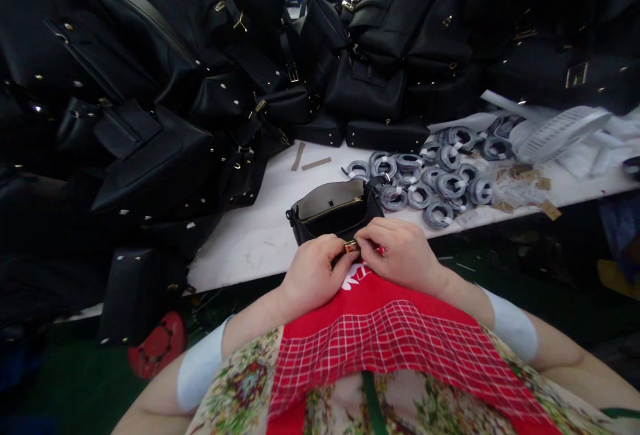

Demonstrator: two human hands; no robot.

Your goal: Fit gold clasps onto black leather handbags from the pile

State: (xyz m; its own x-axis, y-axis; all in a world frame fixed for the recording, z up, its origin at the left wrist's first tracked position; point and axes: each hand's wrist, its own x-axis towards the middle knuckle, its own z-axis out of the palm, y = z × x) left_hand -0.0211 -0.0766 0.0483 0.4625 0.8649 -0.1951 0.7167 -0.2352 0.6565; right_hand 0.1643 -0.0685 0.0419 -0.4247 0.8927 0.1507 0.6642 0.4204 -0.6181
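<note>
A small black handbag [334, 212] lies open at the near edge of the white table [260, 235], its pale lining showing. My left hand [313, 272] and my right hand [403, 254] meet at the bag's near edge. Both pinch a small gold clasp [351, 246] between their fingertips. The fingers of each hand are curled closed around it. A red checked apron [380, 342] lies just below my hands.
A tall heap of black handbags [165, 88] fills the left and back of the table. Several coiled grey straps [430, 178] lie to the right of the bag, with brown tags [547, 208] and a white fan [560, 132] beyond. A red stool [157, 352] stands on the floor, lower left.
</note>
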